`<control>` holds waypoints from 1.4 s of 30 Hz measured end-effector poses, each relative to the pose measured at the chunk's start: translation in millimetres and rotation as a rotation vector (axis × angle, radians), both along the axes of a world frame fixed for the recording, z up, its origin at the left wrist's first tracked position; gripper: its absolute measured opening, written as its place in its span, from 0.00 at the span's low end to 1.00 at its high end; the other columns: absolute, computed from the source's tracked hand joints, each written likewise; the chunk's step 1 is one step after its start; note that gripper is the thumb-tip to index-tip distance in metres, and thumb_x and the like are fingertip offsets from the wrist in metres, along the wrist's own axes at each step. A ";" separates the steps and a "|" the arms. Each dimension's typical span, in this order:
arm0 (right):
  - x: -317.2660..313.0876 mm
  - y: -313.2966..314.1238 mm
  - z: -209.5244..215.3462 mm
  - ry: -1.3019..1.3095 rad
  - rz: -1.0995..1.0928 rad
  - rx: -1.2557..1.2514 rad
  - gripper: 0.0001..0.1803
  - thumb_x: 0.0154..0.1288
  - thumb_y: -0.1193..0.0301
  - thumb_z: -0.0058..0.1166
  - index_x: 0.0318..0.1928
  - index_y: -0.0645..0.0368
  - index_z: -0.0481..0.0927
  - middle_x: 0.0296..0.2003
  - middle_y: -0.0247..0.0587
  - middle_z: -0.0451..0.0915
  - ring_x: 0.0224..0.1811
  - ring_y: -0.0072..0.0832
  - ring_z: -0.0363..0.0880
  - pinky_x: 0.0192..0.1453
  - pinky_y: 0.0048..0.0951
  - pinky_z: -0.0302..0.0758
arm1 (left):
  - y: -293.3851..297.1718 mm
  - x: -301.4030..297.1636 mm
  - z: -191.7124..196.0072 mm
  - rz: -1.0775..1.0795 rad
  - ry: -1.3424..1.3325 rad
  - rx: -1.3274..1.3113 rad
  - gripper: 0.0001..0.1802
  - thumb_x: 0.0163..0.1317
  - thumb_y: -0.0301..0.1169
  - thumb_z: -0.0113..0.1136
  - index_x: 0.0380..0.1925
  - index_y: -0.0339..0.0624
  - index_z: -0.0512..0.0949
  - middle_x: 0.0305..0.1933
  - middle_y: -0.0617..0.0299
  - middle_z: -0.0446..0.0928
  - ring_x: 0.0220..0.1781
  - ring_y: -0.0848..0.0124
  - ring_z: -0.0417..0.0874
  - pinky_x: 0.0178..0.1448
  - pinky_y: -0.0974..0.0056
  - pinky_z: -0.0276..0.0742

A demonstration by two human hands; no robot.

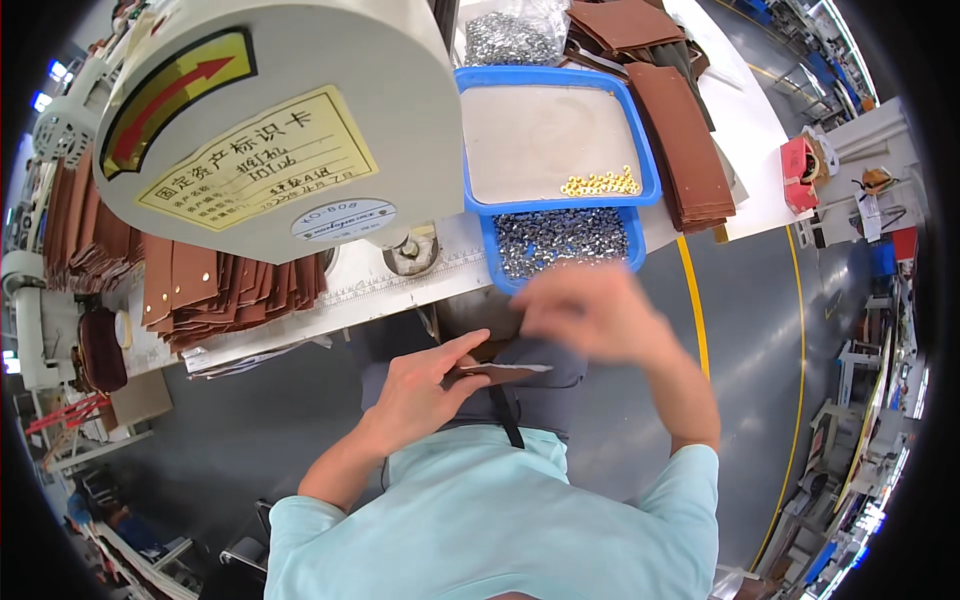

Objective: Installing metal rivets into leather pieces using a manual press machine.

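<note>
My left hand (415,390) is closed on a brown leather piece (512,378) with a pale edge, held over my lap in front of the table edge. Thumb and fingers pinch its left end. My right hand (595,312) is raised just above and to the right of that piece, at the near side of the lower blue tray (490,250). Motion smears its fingers, so whether they hold anything is unclear. Small silver metal parts (560,238) fill the lower tray. Gold ring-like parts (605,184) lie in the near right corner of the upper blue tray (649,180).
A big pale machine housing (400,100) overhangs the left of the white table. Brown leather pieces (215,290) are stacked beneath its left side, with another stack (682,150) right of the trays. A clear bag of metal parts (512,38) sits behind the trays.
</note>
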State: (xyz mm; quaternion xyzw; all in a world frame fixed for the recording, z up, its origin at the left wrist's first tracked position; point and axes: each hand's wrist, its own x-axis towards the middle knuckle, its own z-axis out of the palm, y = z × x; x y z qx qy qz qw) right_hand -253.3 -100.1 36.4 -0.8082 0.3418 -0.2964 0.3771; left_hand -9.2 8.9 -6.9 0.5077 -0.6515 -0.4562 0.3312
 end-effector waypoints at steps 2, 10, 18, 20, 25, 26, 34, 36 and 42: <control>-23.2 -50.8 2.4 0.217 -0.436 -0.027 0.09 0.63 0.76 0.68 0.43 0.65 0.89 0.35 0.46 0.89 0.37 0.27 0.89 0.44 0.27 0.83 | -1.4 -1.9 16.2 0.009 -0.100 0.033 0.26 0.64 0.19 0.65 0.63 0.45 0.78 0.43 0.57 0.86 0.42 0.59 0.90 0.47 0.59 0.85; -58.3 -160.9 -20.7 0.650 -0.342 0.043 0.12 0.56 0.71 0.70 0.41 0.61 0.91 0.33 0.50 0.89 0.36 0.41 0.89 0.47 0.38 0.84 | -2.2 9.1 15.7 0.007 -0.264 -0.253 0.17 0.62 0.21 0.66 0.51 0.44 0.84 0.43 0.57 0.87 0.40 0.58 0.89 0.43 0.63 0.85; -44.0 -148.2 -32.1 0.778 -0.377 -0.332 0.06 0.60 0.72 0.62 0.31 0.62 0.86 0.34 0.50 0.87 0.38 0.50 0.86 0.47 0.46 0.82 | -2.9 12.8 26.8 0.270 -0.040 0.107 0.21 0.62 0.18 0.67 0.56 0.42 0.82 0.40 0.61 0.85 0.39 0.70 0.86 0.47 0.65 0.85; -46.6 -145.1 -36.3 0.705 -0.425 -0.327 0.07 0.61 0.71 0.61 0.33 0.62 0.86 0.33 0.50 0.86 0.38 0.49 0.85 0.47 0.46 0.81 | -4.8 12.6 30.4 0.225 0.045 0.177 0.23 0.64 0.18 0.64 0.60 0.41 0.80 0.43 0.62 0.80 0.41 0.72 0.82 0.48 0.67 0.83; -38.0 -120.3 -26.7 0.357 -0.523 -0.299 0.06 0.63 0.73 0.64 0.34 0.64 0.85 0.33 0.46 0.88 0.35 0.38 0.88 0.42 0.35 0.83 | -8.2 17.5 20.3 0.120 0.026 0.138 0.24 0.67 0.18 0.60 0.64 0.41 0.79 0.48 0.62 0.76 0.42 0.74 0.79 0.47 0.69 0.80; -29.6 -106.8 -19.2 0.131 -0.569 -0.199 0.06 0.63 0.74 0.65 0.34 0.65 0.85 0.34 0.45 0.89 0.34 0.33 0.89 0.41 0.31 0.83 | -7.6 18.6 18.0 0.100 0.014 0.138 0.25 0.67 0.18 0.60 0.65 0.41 0.79 0.49 0.63 0.76 0.42 0.75 0.78 0.46 0.70 0.79; 27.5 33.8 -14.2 -0.090 -0.064 0.048 0.09 0.56 0.77 0.74 0.37 0.60 0.86 0.33 0.41 0.85 0.31 0.32 0.85 0.35 0.30 0.83 | -3.5 10.1 7.7 0.131 0.531 0.443 0.21 0.71 0.21 0.59 0.63 0.34 0.79 0.50 0.65 0.85 0.45 0.81 0.80 0.49 0.72 0.79; 30.6 44.0 -21.5 -0.091 -0.059 0.011 0.09 0.56 0.78 0.74 0.37 0.60 0.86 0.34 0.41 0.85 0.31 0.33 0.85 0.34 0.30 0.83 | -2.5 7.8 8.2 0.124 0.546 0.441 0.21 0.71 0.22 0.59 0.63 0.36 0.80 0.47 0.66 0.86 0.42 0.82 0.79 0.48 0.72 0.78; 30.2 56.6 -25.6 -0.091 -0.077 -0.045 0.09 0.56 0.80 0.72 0.39 0.60 0.88 0.37 0.40 0.86 0.31 0.34 0.85 0.34 0.30 0.82 | -0.9 6.7 7.1 0.103 0.537 0.452 0.21 0.70 0.22 0.59 0.63 0.36 0.81 0.49 0.67 0.86 0.45 0.83 0.79 0.51 0.73 0.78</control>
